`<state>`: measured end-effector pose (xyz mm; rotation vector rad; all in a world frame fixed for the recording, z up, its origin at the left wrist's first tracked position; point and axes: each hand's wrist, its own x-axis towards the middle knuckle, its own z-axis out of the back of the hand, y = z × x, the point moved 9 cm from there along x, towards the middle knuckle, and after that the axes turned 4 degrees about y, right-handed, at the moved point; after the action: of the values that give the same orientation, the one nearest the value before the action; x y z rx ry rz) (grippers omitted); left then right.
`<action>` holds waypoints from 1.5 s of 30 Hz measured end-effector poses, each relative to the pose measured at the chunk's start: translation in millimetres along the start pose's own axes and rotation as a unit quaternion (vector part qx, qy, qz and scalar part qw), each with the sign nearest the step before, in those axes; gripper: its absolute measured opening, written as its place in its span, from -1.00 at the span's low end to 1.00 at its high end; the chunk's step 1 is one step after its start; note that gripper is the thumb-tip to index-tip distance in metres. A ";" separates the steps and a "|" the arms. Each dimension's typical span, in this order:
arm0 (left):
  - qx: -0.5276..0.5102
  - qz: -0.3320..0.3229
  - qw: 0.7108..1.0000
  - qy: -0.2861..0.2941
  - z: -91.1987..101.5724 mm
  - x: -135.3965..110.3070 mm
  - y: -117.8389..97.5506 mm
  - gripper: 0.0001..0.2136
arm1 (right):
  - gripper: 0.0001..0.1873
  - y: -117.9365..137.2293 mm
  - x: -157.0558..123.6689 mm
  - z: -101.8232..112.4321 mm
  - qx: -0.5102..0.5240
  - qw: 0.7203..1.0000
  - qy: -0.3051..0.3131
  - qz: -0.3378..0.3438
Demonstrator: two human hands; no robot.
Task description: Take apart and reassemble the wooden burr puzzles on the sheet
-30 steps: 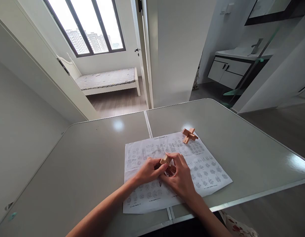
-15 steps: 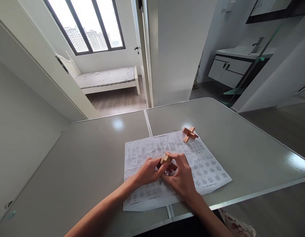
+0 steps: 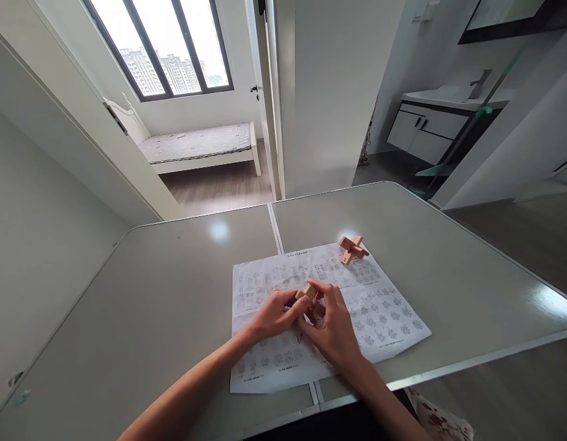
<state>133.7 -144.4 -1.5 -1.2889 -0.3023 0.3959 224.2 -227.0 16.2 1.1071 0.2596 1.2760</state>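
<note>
Between my two hands is a small wooden puzzle (image 3: 307, 293), light on top with darker reddish pieces underneath; my fingers cover much of it. My left hand (image 3: 277, 314) grips it from the left, thumb pressed along its near side. From the right, my right hand (image 3: 330, 321) holds it with curled fingers and thumb. Under both hands lies a printed instruction sheet (image 3: 384, 312) with rows of small diagrams. A second wooden puzzle (image 3: 352, 250), made of crossed reddish-brown bars, rests on the sheet's far right corner.
The grey table (image 3: 173, 306) has a metal-edged seam running through its middle. Beyond it, a doorway opens on a bed (image 3: 201, 144) under a window (image 3: 164, 49). At the right stand a sink cabinet (image 3: 425, 128) and a glass panel.
My right hand has shifted slightly left and its fingers have moved on the puzzle. The puzzle is turned a little between my hands. The other puzzle stays where it was.
</note>
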 end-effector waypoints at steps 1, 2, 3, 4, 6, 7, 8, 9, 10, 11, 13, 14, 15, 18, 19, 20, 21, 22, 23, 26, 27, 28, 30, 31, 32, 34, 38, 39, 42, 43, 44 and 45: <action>-0.041 0.004 0.999 -0.012 3.0 0.7 2.7 -0.51 | -0.40 -0.2 0.6 -1.2 0.008 1.000 0.007 -0.003; -0.076 0.009 0.997 -0.030 7.5 1.3 6.1 -0.50 | -0.36 -0.7 1.2 -1.9 0.014 1.000 0.012 -0.008; -0.105 0.015 0.993 -0.053 13.0 1.6 10.0 -0.49 | -0.34 -1.2 1.8 -2.4 0.017 1.000 0.016 -0.011; -0.126 0.022 0.989 -0.077 18.9 1.8 14.1 -0.48 | -0.36 -1.4 2.4 -2.6 0.015 1.000 0.017 -0.012; -0.153 0.029 0.981 -0.118 29.7 1.7 20.5 -0.47 | -0.51 -0.5 3.1 -4.1 0.003 1.000 0.021 -0.003; -0.163 0.029 0.977 -0.133 34.1 1.6 22.6 -0.48 | -0.59 -0.1 3.1 -5.7 -0.006 1.000 0.025 0.004; -0.173 0.031 0.974 -0.145 37.5 1.6 24.5 -0.49 | -0.66 -0.4 3.0 -7.6 -0.014 0.999 0.030 0.009; -0.181 0.033 0.971 -0.153 40.0 1.5 25.9 -0.50 | -0.69 -1.7 2.6 -9.6 -0.023 0.999 0.035 0.011; -0.185 0.035 0.969 -0.160 41.8 1.3 27.1 -0.51 | -0.70 -4.3 2.0 -11.4 -0.030 0.999 0.037 0.008; -0.184 0.040 0.968 -0.165 43.1 1.1 28.0 -0.52 | -0.69 -7.9 1.4 -12.9 -0.039 0.999 0.038 0.000; -0.172 0.050 0.969 -0.172 44.4 0.5 28.8 -0.52 | -0.63 -16.2 -0.4 -14.2 -0.059 0.998 0.031 -0.018; -0.165 0.055 0.969 -0.173 44.5 0.3 28.8 -0.51 | -0.60 -20.0 -1.3 -14.7 -0.070 0.997 0.028 -0.026; -0.160 0.060 0.970 -0.173 44.2 0.2 28.9 -0.50 | -0.56 -23.0 -2.2 -15.4 -0.080 0.996 0.026 -0.030; -0.161 0.070 0.970 -0.166 42.4 0.3 29.1 -0.46 | -0.47 -26.3 -3.9 -19.6 -0.103 0.994 0.036 -0.021; -0.161 0.072 0.971 -0.163 42.0 0.3 29.3 -0.45 | -0.46 -26.2 -4.3 -21.1 -0.106 0.993 0.041 -0.016; -0.158 0.074 0.971 -0.162 41.9 0.2 29.6 -0.43 | -0.46 -26.0 -4.5 -22.2 -0.108 0.993 0.045 -0.012; -0.154 0.077 0.972 -0.162 42.1 0.1 30.0 -0.42 | -0.47 -25.8 -4.7 -22.8 -0.107 0.993 0.046 -0.009; -0.149 0.079 0.972 -0.162 42.4 -0.2 30.5 -0.41 | -0.48 -25.6 -4.9 -23.4 -0.104 0.993 0.048 -0.008; -0.142 0.081 0.973 -0.163 42.7 -0.5 30.8 -0.40 | -0.49 -25.5 -5.0 -23.9 -0.098 0.994 0.051 -0.008; -0.119 0.079 0.976 -0.166 44.2 -1.4 29.9 -0.40 | -0.50 -26.6 -5.1 -24.7 -0.072 0.996 0.054 -0.016; -0.111 0.077 0.977 -0.167 44.5 -1.6 29.1 -0.40 | -0.50 -27.2 -5.0 -24.2 -0.062 0.996 0.053 -0.022; -0.106 0.075 0.977 -0.168 44.7 -1.6 28.3 -0.39 | -0.49 -27.6 -4.7 -23.2 -0.050 0.997 0.050 -0.027; -0.101 0.072 0.978 -0.165 44.2 -1.2 27.4 -0.39 | -0.46 -27.3 -3.8 -19.8 -0.025 0.998 0.039 -0.036; -0.101 0.073 0.979 -0.162 43.6 -0.9 27.4 -0.40 | -0.44 -26.6 -3.1 -17.3 -0.014 0.999 0.032 -0.041; -0.102 0.074 0.979 -0.160 43.1 -0.6 27.6 -0.40 | -0.42 -25.6 -2.5 -14.6 -0.005 0.999 0.025 -0.045; -0.101 0.075 0.980 -0.156 42.6 -0.4 28.1 -0.40 | -0.40 -22.9 -1.2 -9.2 0.008 0.999 0.013 -0.052; -0.094 0.076 0.982 -0.143 41.0 -1.3 29.0 -0.41 | -0.41 -16.1 0.9 -2.4 0.045 0.997 0.009 -0.060; -0.096 0.079 0.983 -0.138 40.2 -1.7 29.5 -0.42 | -0.41 -15.3 1.2 -2.3 0.061 0.996 0.012 -0.064; -0.101 0.088 0.983 -0.129 38.7 -2.8 30.1 -0.42 | -0.41 -17.7 0.5 -7.6 0.115 0.987 0.043 -0.099; -0.100 0.089 0.983 -0.127 38.5 -2.9 29.8 -0.42 | -0.39 -19.4 -0.3 -10.1 0.125 0.984 0.055 -0.112; -0.098 0.090 0.983 -0.126 38.3 -2.9 29.4 -0.41 | -0.38 -20.8 -1.2 -11.8 0.130 0.982 0.063 -0.122; -0.095 0.089 0.984 -0.125 38.2 -2.6 28.8 -0.41 | -0.37 -21.8 -1.9 -12.8 0.130 0.981 0.068 -0.128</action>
<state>111.5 -106.0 -19.6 -1.4614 -0.4461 0.6981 228.3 -219.7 -7.8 1.1642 0.6660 1.1074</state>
